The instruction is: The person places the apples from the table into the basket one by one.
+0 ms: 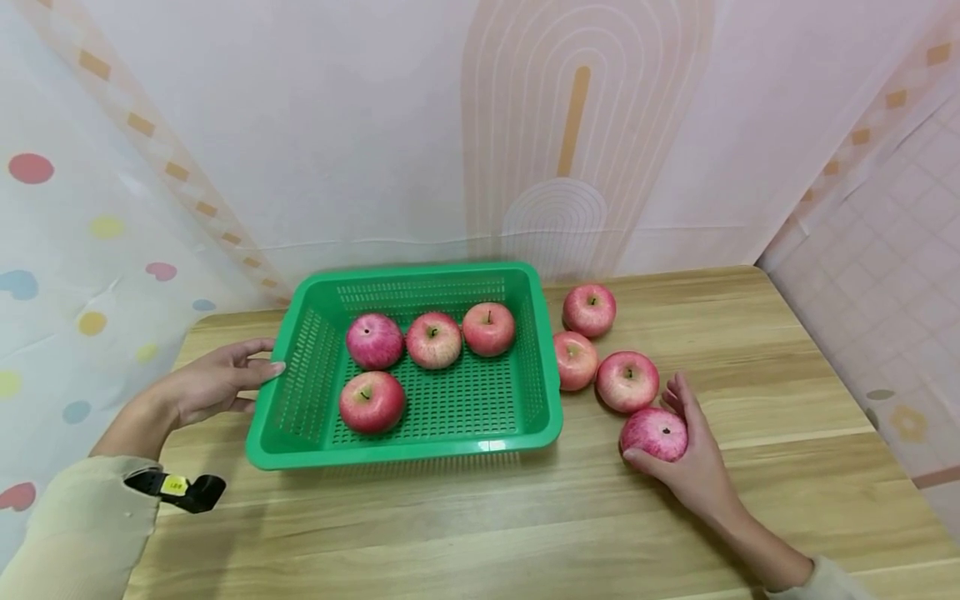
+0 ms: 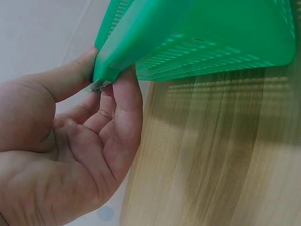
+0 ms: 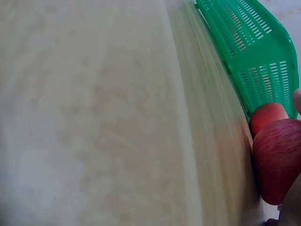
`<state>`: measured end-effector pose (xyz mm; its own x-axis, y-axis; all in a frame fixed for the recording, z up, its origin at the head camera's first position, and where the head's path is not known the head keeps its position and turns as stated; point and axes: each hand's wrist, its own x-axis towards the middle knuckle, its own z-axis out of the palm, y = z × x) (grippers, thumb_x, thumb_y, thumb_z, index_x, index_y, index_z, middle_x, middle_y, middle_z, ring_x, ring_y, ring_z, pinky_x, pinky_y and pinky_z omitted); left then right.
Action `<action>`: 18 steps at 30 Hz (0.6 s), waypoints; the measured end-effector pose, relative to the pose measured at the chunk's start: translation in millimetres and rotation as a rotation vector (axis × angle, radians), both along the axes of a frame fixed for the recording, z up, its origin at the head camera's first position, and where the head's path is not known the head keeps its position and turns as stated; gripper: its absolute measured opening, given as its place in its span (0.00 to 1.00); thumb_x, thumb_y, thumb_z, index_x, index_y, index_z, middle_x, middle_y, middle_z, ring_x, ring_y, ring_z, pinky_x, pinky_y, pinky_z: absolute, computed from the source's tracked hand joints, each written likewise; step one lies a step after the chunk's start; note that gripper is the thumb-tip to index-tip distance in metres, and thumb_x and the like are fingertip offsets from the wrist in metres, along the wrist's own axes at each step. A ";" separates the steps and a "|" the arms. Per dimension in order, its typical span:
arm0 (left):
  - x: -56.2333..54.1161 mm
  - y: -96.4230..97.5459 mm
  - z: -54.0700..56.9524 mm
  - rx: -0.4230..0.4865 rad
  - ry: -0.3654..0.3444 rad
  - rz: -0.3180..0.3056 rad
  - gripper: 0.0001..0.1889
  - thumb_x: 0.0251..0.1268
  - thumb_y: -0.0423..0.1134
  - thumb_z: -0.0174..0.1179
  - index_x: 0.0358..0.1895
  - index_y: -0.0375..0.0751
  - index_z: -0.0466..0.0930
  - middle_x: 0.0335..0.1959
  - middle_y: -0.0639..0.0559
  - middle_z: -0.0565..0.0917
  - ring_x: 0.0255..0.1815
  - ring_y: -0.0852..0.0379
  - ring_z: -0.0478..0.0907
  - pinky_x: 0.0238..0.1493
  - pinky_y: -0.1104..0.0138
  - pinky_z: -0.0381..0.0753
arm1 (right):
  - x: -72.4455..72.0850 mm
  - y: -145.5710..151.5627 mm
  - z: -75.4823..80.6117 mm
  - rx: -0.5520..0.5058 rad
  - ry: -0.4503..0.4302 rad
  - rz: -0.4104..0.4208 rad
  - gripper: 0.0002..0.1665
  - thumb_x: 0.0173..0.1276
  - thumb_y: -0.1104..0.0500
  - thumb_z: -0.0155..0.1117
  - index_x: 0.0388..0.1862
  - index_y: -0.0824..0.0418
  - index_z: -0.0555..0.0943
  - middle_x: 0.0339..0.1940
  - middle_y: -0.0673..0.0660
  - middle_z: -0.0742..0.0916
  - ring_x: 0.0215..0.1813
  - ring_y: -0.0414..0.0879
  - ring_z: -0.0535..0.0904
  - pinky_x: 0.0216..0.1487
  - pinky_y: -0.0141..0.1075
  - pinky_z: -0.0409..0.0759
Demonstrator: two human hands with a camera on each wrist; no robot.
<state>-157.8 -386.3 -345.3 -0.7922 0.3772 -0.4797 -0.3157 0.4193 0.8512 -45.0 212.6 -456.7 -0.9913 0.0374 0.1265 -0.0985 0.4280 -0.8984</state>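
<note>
A green plastic basket (image 1: 337, 457) with slotted sides stands at the left of the wooden table. Four red apples lie inside, one of them a round apple (image 1: 372, 402) at the front. My left hand (image 1: 213, 383) pinches the basket's left rim; in the left wrist view the thumb is on one side and the fingers curl under the rim (image 2: 120, 61). To the right of the basket, my right hand (image 1: 701, 475) holds a pinkish-red apple (image 1: 651, 435) between thumb and fingers. That apple (image 3: 278, 157) shows low at the right edge of the right wrist view, the hand mostly out of frame.
Behind the held apple, a red-yellow apple (image 1: 628, 381), a paler apple (image 1: 575, 362) by the basket wall and a red apple (image 1: 589, 310) lie on the table (image 1: 480, 533). A patterned cloth wall (image 1: 375, 150) rises at the table's back edge.
</note>
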 end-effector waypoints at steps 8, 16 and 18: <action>-0.3 -0.2 0.3 0.008 -0.005 0.004 0.18 0.84 0.38 0.49 0.68 0.44 0.60 0.48 0.55 0.86 0.47 0.55 0.86 0.48 0.57 0.87 | 0.1 -2.7 1.1 0.005 0.010 -0.003 0.69 0.55 0.64 0.82 0.84 0.64 0.45 0.77 0.70 0.65 0.75 0.65 0.62 0.60 0.12 0.60; -0.3 -0.6 0.1 0.019 -0.009 0.003 0.15 0.84 0.38 0.49 0.66 0.47 0.62 0.48 0.55 0.86 0.47 0.55 0.86 0.48 0.58 0.87 | 0.8 -3.9 -3.3 -0.022 0.059 -0.006 0.64 0.57 0.67 0.80 0.83 0.64 0.48 0.76 0.66 0.69 0.72 0.32 0.65 0.63 0.14 0.61; -0.1 -0.9 -0.3 0.027 -0.008 -0.001 0.15 0.84 0.38 0.49 0.66 0.48 0.63 0.48 0.55 0.87 0.47 0.55 0.86 0.48 0.58 0.87 | 1.3 -4.5 -3.8 -0.035 0.063 -0.012 0.63 0.57 0.67 0.79 0.82 0.64 0.50 0.76 0.66 0.70 0.69 0.26 0.65 0.62 0.15 0.62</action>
<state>-157.9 -387.3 -345.7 -0.7879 0.3911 -0.4757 -0.3220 0.3968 0.8596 -43.7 208.0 -460.5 -0.9808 0.0544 0.1871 -0.1506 0.3978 -0.9050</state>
